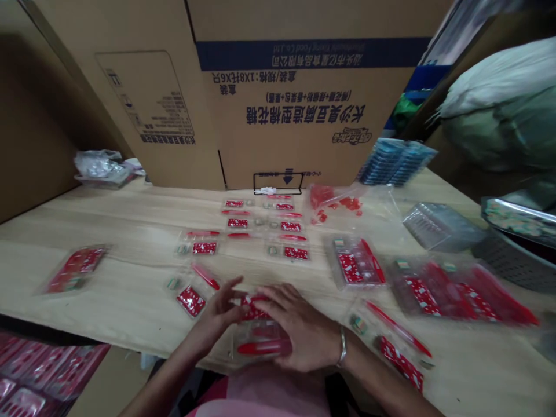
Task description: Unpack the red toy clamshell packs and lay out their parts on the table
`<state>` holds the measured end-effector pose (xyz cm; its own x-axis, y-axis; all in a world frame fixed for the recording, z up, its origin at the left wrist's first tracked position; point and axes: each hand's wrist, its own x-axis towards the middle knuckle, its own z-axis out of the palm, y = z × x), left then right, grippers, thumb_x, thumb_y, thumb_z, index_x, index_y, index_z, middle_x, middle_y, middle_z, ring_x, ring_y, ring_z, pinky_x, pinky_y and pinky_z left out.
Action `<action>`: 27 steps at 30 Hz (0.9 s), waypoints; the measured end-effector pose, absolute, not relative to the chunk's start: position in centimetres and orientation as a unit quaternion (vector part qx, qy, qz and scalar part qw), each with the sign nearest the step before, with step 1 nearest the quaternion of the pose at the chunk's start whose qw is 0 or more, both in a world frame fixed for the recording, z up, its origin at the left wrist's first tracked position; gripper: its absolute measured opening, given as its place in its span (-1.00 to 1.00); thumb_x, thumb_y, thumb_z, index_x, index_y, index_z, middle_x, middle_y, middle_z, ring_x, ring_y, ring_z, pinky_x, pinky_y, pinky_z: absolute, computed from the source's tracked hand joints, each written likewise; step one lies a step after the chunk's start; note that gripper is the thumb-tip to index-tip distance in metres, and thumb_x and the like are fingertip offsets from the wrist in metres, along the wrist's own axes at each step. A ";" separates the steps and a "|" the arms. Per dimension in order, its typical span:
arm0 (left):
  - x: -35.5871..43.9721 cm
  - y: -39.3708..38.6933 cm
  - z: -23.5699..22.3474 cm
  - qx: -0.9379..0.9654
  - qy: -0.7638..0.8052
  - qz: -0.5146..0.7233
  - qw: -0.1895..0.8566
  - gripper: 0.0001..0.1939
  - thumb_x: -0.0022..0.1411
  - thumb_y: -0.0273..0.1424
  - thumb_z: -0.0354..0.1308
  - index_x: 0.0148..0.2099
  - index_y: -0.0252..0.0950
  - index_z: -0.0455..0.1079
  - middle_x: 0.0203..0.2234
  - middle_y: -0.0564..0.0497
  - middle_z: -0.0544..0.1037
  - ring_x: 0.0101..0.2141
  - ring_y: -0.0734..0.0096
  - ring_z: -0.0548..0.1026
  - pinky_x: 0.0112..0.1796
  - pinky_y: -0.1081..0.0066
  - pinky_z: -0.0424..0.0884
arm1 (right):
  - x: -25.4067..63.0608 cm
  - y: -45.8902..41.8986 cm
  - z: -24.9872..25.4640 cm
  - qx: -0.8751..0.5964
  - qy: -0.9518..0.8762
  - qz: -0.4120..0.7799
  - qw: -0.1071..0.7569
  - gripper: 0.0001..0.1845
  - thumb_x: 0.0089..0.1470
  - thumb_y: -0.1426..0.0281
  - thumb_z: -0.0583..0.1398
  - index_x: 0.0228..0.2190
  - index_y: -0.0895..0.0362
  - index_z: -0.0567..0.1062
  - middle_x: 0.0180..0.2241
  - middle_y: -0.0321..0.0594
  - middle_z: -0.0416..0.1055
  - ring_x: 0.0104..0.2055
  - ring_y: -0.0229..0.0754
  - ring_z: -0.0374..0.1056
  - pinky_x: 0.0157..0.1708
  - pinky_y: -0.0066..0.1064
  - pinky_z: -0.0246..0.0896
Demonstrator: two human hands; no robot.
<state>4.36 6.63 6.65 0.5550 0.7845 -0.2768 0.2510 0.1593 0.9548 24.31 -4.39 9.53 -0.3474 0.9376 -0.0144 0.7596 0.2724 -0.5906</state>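
At the table's front edge, a clear plastic blister tray (260, 330) lies between my hands, with a red pen-like stick and a red patterned piece in it. My left hand (219, 315) grips its left side, thumb and fingers bent at the patterned piece. Over the right side, my right hand (299, 327) curls around the tray and hides part of it. Just beyond my left hand is another filled tray with a red patterned piece (191, 301) and a red stick (205, 276). The hands are slightly blurred.
Several filled trays (295, 253) stand in rows towards a large cardboard box (278, 145). To the right are stacked trays (354, 263), a bag of red pieces (334, 202), empty-looking clear trays (441, 226) and a grey basket (512, 263). One packet (78, 269) lies left.
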 end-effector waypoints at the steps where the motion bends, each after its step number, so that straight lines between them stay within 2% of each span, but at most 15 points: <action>1: 4.8 6.2 6.5 0.552 0.414 0.190 0.698 -0.31 -0.15 -0.19 0.33 0.06 -0.27 0.32 -0.39 0.00 0.52 -0.43 0.38 0.47 -0.40 0.40 0.36 | 24.0 -4.4 9.7 -0.533 -0.785 0.266 0.170 -0.01 -0.25 0.17 0.34 0.20 0.07 0.14 0.29 -0.05 -0.05 0.29 0.09 -0.12 0.27 0.00 -0.34; 3: 4.8 5.8 6.1 0.465 0.432 0.206 0.745 -0.40 -0.24 -0.27 0.38 -0.07 -0.32 0.41 -0.55 0.08 0.50 -0.51 0.46 0.44 -0.46 0.47 0.33 | 23.7 -4.8 9.6 -0.536 -0.781 0.266 0.180 -0.03 -0.24 0.12 0.35 0.19 0.06 0.17 0.28 -0.05 -0.04 0.29 0.12 -0.12 0.26 0.05 -0.32; 4: 4.3 5.9 5.9 0.433 0.453 0.235 0.743 -0.43 -0.28 -0.29 0.41 -0.13 -0.32 0.43 -0.57 0.09 0.50 -0.54 0.48 0.43 -0.47 0.49 0.33 | 23.8 -5.2 9.3 -0.557 -0.765 0.256 0.197 -0.09 -0.21 0.12 0.34 0.16 0.06 0.21 0.25 -0.04 0.02 0.27 0.13 -0.07 0.25 0.05 -0.23; 7: 1.7 6.1 5.6 0.348 0.515 0.342 0.704 -0.42 -0.40 -0.33 0.45 -0.21 -0.29 0.45 -0.46 0.05 0.60 -0.47 0.41 0.51 -0.41 0.46 0.42 | 24.3 -6.5 7.6 -0.649 -0.690 0.214 0.239 -0.49 0.04 0.20 0.21 0.03 0.07 0.35 0.02 -0.04 0.28 0.07 0.03 0.19 0.07 -0.07 0.13; 9: 0.3 6.1 5.6 0.309 0.544 0.398 0.672 -0.40 -0.43 -0.34 0.45 -0.21 -0.26 0.44 -0.39 0.05 0.62 -0.41 0.36 0.54 -0.38 0.45 0.45 | 24.7 -7.1 6.2 -0.682 -0.671 0.200 0.212 -0.67 0.12 0.32 0.14 -0.06 0.08 0.42 -0.10 -0.07 0.35 -0.05 -0.02 0.26 -0.04 -0.14 0.23; 12: -0.4 5.6 5.7 0.292 0.551 0.427 0.655 -0.40 -0.36 -0.30 0.42 -0.14 -0.22 0.43 -0.37 0.05 0.63 -0.35 0.28 0.56 -0.39 0.42 0.48 | 26.0 -7.3 4.8 -0.644 -0.721 0.202 0.155 -0.70 0.10 0.46 0.14 -0.10 0.06 0.45 -0.08 -0.14 0.39 -0.02 -0.03 0.25 -0.01 -0.13 0.19; 14: 0.1 4.9 5.4 0.291 0.543 0.432 0.659 -0.42 -0.30 -0.27 0.39 -0.12 -0.21 0.42 -0.38 0.03 0.63 -0.33 0.23 0.57 -0.40 0.40 0.49 | 27.4 -7.1 4.7 -0.612 -0.753 0.194 0.142 -0.66 0.10 0.55 0.08 -0.12 0.04 0.46 -0.02 -0.19 0.39 0.08 -0.03 0.19 0.08 -0.08 0.07; 17: 1.2 3.1 4.2 0.295 0.541 0.443 0.651 -0.39 -0.27 -0.25 0.39 -0.08 -0.19 0.39 -0.36 0.05 0.62 -0.34 0.27 0.57 -0.40 0.44 0.48 | 29.0 -6.9 5.1 -0.619 -0.755 0.166 0.140 -0.64 0.03 0.63 0.05 -0.21 0.06 0.49 0.04 -0.19 0.36 0.18 0.01 0.10 0.15 0.04 -0.08; 19: 1.5 1.8 2.9 0.318 0.543 0.440 0.640 -0.34 -0.21 -0.20 0.39 0.00 -0.12 0.33 -0.29 0.08 0.61 -0.30 0.29 0.57 -0.37 0.44 0.49 | 28.7 -7.0 5.2 -0.654 -0.724 0.150 0.160 -0.72 0.05 0.56 0.08 -0.23 0.10 0.49 -0.02 -0.13 0.38 0.10 0.02 0.17 0.11 0.02 0.01; 21: 1.0 0.6 1.7 0.380 0.549 0.414 0.618 -0.35 -0.12 -0.10 0.34 0.04 -0.06 0.28 -0.24 0.06 0.59 -0.28 0.25 0.56 -0.35 0.38 0.51 | 27.5 -7.2 5.0 -0.688 -0.686 0.148 0.183 -0.74 0.08 0.40 0.14 -0.16 0.11 0.47 -0.09 -0.07 0.36 0.00 0.03 0.22 0.01 -0.03 0.14; 24: -1.4 0.1 0.7 0.601 0.540 0.337 0.483 -0.49 -0.02 -0.06 0.25 -0.01 -0.06 0.36 -0.17 -0.03 0.53 -0.24 0.13 0.54 -0.31 0.22 0.52 | 25.8 -7.8 4.4 -0.703 -0.665 0.168 0.189 -0.60 0.03 0.32 0.19 -0.04 0.07 0.42 -0.09 -0.06 0.32 -0.02 0.05 0.21 -0.01 -0.02 0.17; 26: -3.1 0.7 1.0 0.769 0.486 0.260 0.325 -0.60 -0.03 -0.14 0.27 -0.09 -0.03 0.43 -0.07 -0.07 0.47 -0.14 0.04 0.49 -0.22 0.10 0.50 | 25.7 -8.5 4.3 -0.682 -0.680 0.197 0.181 -0.63 -0.02 0.43 0.17 -0.11 0.04 0.45 -0.07 -0.11 0.31 0.00 0.02 0.19 0.03 -0.04 0.14; 27: -3.7 1.3 1.4 0.833 0.441 0.219 0.252 -0.58 -0.07 -0.21 0.30 -0.08 0.00 0.43 0.01 -0.08 0.43 -0.06 -0.03 0.44 -0.16 0.05 0.47 | 26.0 -8.9 4.4 -0.668 -0.690 0.215 0.177 -0.65 -0.08 0.50 0.16 -0.18 0.04 0.46 -0.07 -0.14 0.31 0.01 0.00 0.18 0.06 -0.06 0.12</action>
